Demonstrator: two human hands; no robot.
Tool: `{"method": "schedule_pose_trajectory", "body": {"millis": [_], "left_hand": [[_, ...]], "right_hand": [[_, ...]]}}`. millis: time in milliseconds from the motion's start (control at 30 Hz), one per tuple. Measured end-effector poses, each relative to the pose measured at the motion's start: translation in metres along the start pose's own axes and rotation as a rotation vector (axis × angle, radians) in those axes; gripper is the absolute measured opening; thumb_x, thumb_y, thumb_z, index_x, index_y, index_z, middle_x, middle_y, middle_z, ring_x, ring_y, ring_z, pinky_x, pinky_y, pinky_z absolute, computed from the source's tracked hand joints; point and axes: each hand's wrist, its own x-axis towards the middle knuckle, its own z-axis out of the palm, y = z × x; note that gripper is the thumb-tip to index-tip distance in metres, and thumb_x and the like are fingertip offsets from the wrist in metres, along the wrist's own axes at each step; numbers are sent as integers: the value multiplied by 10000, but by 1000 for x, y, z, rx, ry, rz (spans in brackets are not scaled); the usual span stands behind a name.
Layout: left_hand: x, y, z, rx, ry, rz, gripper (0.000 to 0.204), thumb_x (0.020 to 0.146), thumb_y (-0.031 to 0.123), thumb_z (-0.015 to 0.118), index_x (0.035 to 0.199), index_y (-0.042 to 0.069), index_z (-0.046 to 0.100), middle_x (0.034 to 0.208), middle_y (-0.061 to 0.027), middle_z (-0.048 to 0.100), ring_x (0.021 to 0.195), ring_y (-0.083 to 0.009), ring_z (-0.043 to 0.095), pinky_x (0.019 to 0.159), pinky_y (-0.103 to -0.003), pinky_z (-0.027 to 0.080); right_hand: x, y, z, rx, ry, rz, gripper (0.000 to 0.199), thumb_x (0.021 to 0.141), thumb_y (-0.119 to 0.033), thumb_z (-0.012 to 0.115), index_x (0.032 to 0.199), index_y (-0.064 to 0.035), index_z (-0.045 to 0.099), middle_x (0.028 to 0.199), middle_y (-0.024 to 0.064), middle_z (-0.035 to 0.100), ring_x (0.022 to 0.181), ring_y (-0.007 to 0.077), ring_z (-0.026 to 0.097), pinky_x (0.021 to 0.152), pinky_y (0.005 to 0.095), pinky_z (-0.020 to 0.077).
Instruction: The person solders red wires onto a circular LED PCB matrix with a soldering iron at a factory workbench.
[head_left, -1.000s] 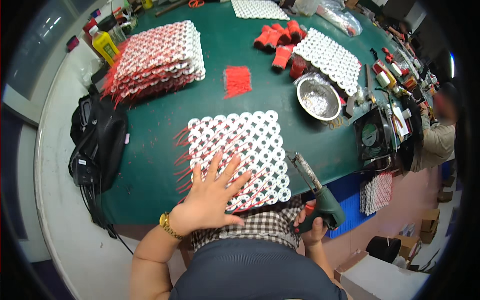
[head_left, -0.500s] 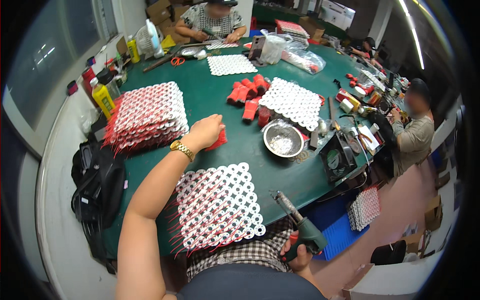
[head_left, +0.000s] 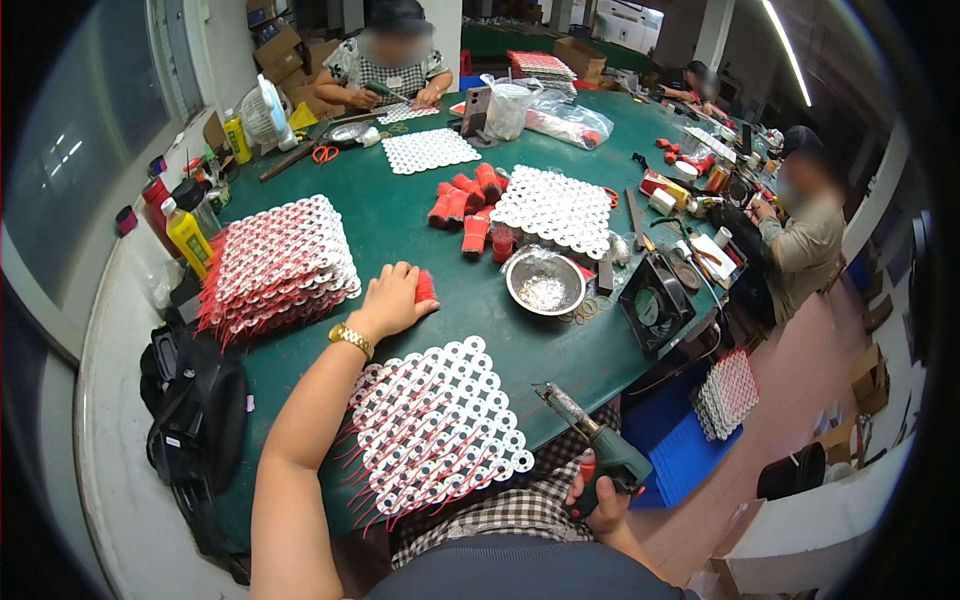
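Observation:
My left hand [head_left: 392, 302], with a gold watch on its wrist, reaches to the middle of the green table. Its thumb and fingers close around a small red wire bundle [head_left: 427, 286], partly hidden by the hand. In front of me lies a panel of joined white discs [head_left: 455, 400], with red wires laid in slanting rows and sticking out past its left edge. At the table's front edge my right hand [head_left: 606, 508] grips a green soldering gun [head_left: 622, 460]. Its metal tip points up and left, to the right of the panel and apart from it.
Wired panels form a stack [head_left: 285, 255] at the left; bare white panels [head_left: 552, 208] lie farther back. Red bundles [head_left: 474, 235] and a metal bowl [head_left: 545, 281] stand mid-table, a small black fan [head_left: 655, 305] at the right edge. Co-workers sit across and to the right.
My left hand has come down lower, its fingers now spread further over the red bundle on the table. The view has shifted a little. My right hand still holds the soldering gun.

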Motion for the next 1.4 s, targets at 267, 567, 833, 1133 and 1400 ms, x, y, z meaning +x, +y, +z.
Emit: {"method": "schedule_pose_trajectory", "body": {"millis": [267,567,833,1133,1400], "left_hand": [[-6,-4,40,20,388,11,566,847,439,647,1219,21,562,1173,-99,547,1088,-289,500,840,-454,433],[6,-19,41,-258,529,67,202,894,187,610,993,16,654,988,-154,617,939,-336,566,839,-414,471],[12,-21,49,-273,506,-42,120,868,187,640,913,78,619,945,-94,618,928,-315,577,780,-446,465],[9,-18,50,-251,600,-46,82,874,174,634,898,97,618,951,-63,632,983,-274,566,879,-436,377],[11,-11,46,-299,595,-50,85,876,186,636,915,112,623,979,-40,627,1032,-261,536,929,-434,350]], "right_hand": [[-5,5,23,16,81,-35,443,924,-365,598,1162,-2,511,744,94,557,607,174,563,560,308,506],[6,-51,2,-537,242,-433,332,884,-96,658,1159,35,527,793,53,609,616,124,580,557,248,472],[25,-175,43,-1523,69,-634,328,773,-161,693,1011,45,599,801,118,625,682,260,635,645,328,501],[55,-272,88,-1777,-190,-752,320,654,-117,736,948,-12,668,706,100,633,589,237,643,530,309,470],[70,-57,-24,-1105,119,-586,288,758,-153,711,1004,-15,649,820,96,662,674,229,656,614,313,512]]}}
